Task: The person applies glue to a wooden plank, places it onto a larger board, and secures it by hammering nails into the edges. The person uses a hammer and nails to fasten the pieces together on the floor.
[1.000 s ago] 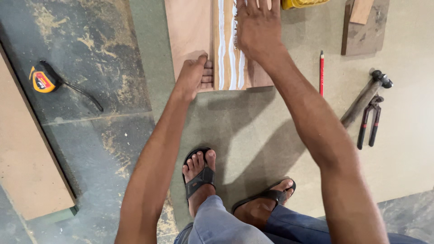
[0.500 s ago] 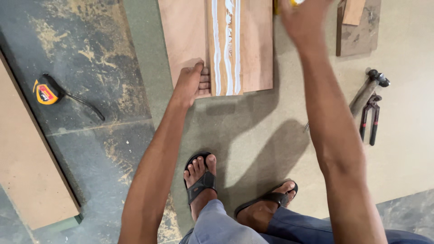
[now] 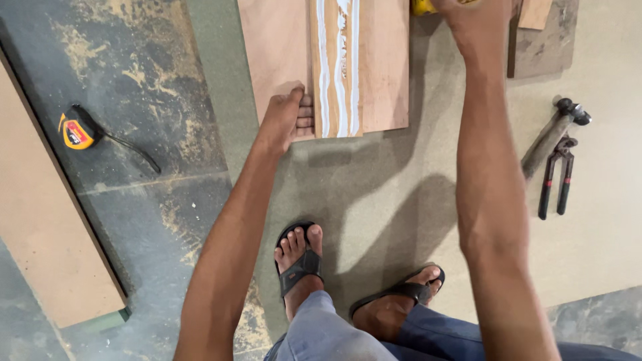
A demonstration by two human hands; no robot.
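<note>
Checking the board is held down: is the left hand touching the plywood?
Touching: the head view shows the left hand resting flat on the plywood board's near edge.

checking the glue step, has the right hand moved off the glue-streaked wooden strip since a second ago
Yes. The right hand has left the glue-streaked wooden strip and gone rightward and away from the person, to a yellow object at the top edge. The left hand stays put.

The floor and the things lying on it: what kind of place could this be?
Probably a carpentry workshop. A wooden board carrying a narrow strip with white glue lines lies on the floor under the left hand, with a tape measure, a hammer and pincers lying nearby.
</note>
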